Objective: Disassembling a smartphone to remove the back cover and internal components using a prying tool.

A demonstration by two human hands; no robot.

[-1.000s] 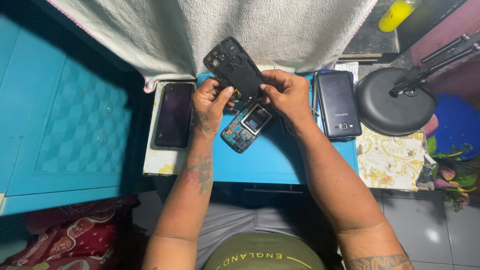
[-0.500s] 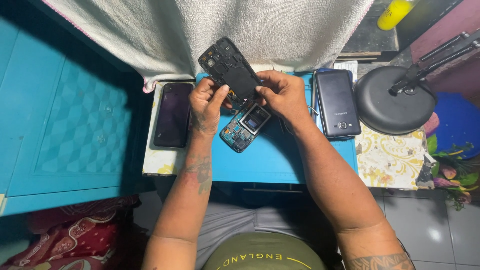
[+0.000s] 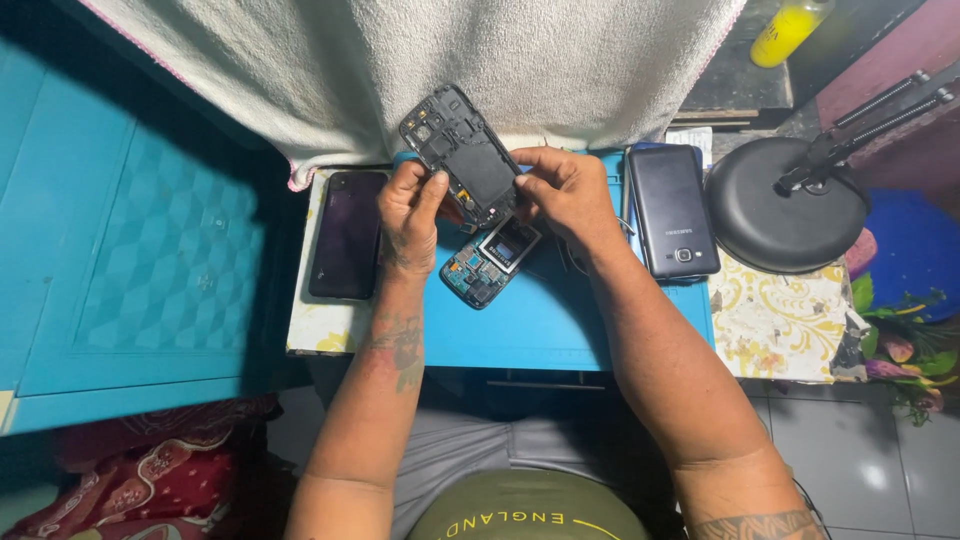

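Both hands hold a black phone frame above the worktop, tilted so that its upper end points away from the person and to the left. The left hand closes its fingers on the frame's lower left edge, thumb pressed against the inner side. The right hand pinches the frame's lower right corner between thumb and forefinger, the other fingers curled under. The frame's inner face is turned up, showing cut-outs and a dark rectangular recess.

Just below the two hands, between the wrists, a bare circuit board with a small square module lies on the blue mat, apart from the frame. To the left of the left hand, a dark phone lies flat, screen up. Just to the right of the right hand lies a second phone, dark grey. Further right stands the round black base of a lamp on a yellow-patterned cloth. Beyond the hands, a white towel hangs down behind the worktop, and a yellow bottle stands far off to the right.
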